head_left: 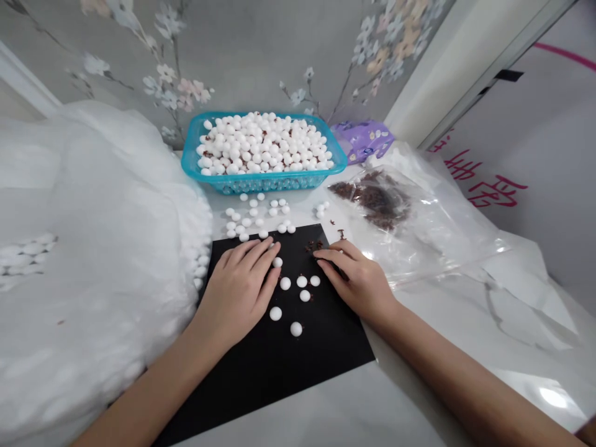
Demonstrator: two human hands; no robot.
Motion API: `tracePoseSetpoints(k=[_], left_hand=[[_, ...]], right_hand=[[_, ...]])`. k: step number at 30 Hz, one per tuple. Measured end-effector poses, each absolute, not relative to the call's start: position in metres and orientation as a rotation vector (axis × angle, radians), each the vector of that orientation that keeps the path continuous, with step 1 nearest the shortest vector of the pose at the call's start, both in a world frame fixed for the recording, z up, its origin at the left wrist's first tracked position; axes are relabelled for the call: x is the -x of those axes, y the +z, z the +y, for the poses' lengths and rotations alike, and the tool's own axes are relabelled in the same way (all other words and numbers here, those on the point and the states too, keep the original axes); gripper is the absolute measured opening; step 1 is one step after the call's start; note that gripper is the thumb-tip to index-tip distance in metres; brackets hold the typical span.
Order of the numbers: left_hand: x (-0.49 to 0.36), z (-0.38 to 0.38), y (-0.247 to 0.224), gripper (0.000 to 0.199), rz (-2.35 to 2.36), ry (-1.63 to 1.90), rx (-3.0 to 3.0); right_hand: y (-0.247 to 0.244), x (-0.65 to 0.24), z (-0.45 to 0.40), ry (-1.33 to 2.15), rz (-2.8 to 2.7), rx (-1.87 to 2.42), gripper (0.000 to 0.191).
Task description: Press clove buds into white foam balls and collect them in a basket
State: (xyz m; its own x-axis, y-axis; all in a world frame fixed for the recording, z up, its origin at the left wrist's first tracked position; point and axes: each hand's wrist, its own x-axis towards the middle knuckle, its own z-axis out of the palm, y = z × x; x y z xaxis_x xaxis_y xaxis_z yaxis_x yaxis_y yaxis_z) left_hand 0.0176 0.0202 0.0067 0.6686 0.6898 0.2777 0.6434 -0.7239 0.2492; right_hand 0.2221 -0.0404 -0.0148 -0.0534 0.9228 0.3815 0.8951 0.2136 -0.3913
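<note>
My left hand [239,288] rests over the black mat [251,385], fingers bent forward. A small white ball [277,262] sits between its thumb and fingertips. My right hand [361,276] is at the mat's right edge, thumb and forefinger nearly together beside a few small brown pieces [313,246]. What lies between those fingertips, if anything, is too small to make out. Several more white balls [285,284] lie on the mat between my hands, some with brown bits next to them. Past the mat's far edge, loose white balls [245,221] are scattered on the white table.
A blue basket [265,183] heaped with white balls stands against the flowered wall. Behind it on the right is a purple packet [365,139]. A clear plastic bag [433,230] of brown pieces lies at right. A big white translucent bag [102,248] of balls fills the left.
</note>
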Motion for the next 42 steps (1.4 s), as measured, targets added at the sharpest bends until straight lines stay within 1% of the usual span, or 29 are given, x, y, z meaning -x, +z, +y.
tracePoseSetpoints(k=[3, 5, 9, 16, 20, 22, 24, 26, 29, 32, 37, 40, 42], left_hand=[[-0.014, 0.023, 0.006, 0.032, 1.263, 0.715, -2.674], [-0.011, 0.026, 0.005, 0.034, 1.399, 0.801, -2.628], [-0.009, 0.032, 0.000, 0.036, 1.466, 0.681, -2.641], [-0.007, 0.030, -0.001, 0.021, 1.587, 0.724, -2.706], [-0.005, 0.030, 0.001, 0.014, 1.553, 0.802, -2.751], [-0.006, 0.029, 0.002, 0.011, 1.496, 0.927, -2.741], [-0.009, 0.026, 0.003, 0.009, 1.379, 1.083, -2.645], [-0.013, 0.019, 0.003, 0.008, 1.224, 1.160, -2.470], [-0.020, 0.008, 0.002, 0.013, 1.032, 1.084, -2.318], [-0.024, 0.001, 0.000, 0.020, 0.945, 1.019, -2.353], [-0.022, 0.000, 0.000, 0.019, 0.909, 1.008, -2.320], [-0.022, 0.000, 0.000, 0.021, 0.947, 0.920, -2.253], [-0.023, 0.000, 0.000, 0.022, 0.980, 0.877, -2.198]], right_hand=[[-0.014, -0.222, -0.040, 0.087, -1.897, 1.686, 0.014], [-0.013, -0.221, -0.040, 0.103, -1.870, 1.707, 0.012], [-0.012, -0.221, -0.042, 0.165, -1.810, 1.702, 0.009], [-0.013, -0.222, -0.045, 0.135, -1.734, 1.580, 0.009], [-0.012, -0.221, -0.044, 0.136, -1.706, 1.530, 0.010], [-0.011, -0.221, -0.044, 0.145, -1.696, 1.515, 0.011], [-0.011, -0.221, -0.044, 0.134, -1.687, 1.490, 0.013], [-0.009, -0.220, -0.044, 0.113, -1.653, 1.461, 0.015], [-0.008, -0.217, -0.045, 0.138, -1.606, 1.407, 0.016], [-0.009, -0.212, -0.049, 0.261, -1.606, 1.396, 0.019], [-0.008, -0.204, -0.056, 0.464, -1.570, 1.441, 0.030], [-0.004, -0.200, -0.056, 0.498, -1.493, 1.486, 0.028], [-0.001, -0.198, -0.056, 0.511, -1.442, 1.512, 0.021]])
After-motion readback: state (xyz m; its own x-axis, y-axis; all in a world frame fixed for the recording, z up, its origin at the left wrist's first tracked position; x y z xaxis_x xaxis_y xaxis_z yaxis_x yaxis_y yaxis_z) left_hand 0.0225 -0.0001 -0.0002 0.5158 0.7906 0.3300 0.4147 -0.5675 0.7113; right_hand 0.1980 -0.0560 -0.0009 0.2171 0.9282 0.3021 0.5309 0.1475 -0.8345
